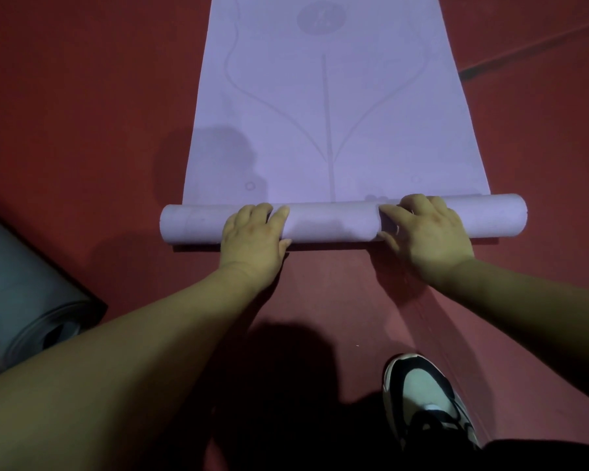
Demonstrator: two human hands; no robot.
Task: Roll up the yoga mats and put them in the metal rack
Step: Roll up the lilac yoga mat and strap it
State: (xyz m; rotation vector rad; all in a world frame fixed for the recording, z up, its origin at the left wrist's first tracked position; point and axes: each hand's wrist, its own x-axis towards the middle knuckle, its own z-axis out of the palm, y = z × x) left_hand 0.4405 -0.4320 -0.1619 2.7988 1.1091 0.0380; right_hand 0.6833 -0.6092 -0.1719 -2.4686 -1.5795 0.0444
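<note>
Two sets of fingers [249, 212] curl over the rolled end of a purple yoga mat [323, 113] — left hand [252, 232] and right hand [425, 229] grip the roll side by side, bare forearms [150, 334] stretched forward. Past the roll, the mat lies flat on the red floor [82, 96]. A rolled grey mat [31, 300] lies at left; a black-and-white shoe [422, 399] near right.

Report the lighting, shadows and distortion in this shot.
Head view: dim light; a soft shadow crosses the left edge of the lilac yoga mat, a darker one lies on the red floor beside the black-and-white shoe; the wide-angle lens swells the near forearms.
</note>
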